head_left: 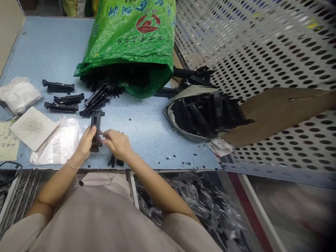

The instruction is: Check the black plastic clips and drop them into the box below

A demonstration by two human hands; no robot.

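My left hand (87,140) is wrapped round a long black plastic part (96,120), which stands roughly lengthwise above the blue table (147,122). At the part's right side is my right hand (117,141), its fingers bent together at the edge; anything between them is too small to make out. Small black pieces (115,161) lie beneath my right wrist. Beyond my left hand, several similar black parts (63,107) are spread on the table, close to the mouth of a green sack (131,42) filled with more of them.
An open sack of black parts (202,115) lies at the right, against a perforated metal panel (288,45). Clear plastic bags (59,143) and a square white tile (34,127) are at the left. Below the table edge, a crate holds plastic-wrapped items (189,196).
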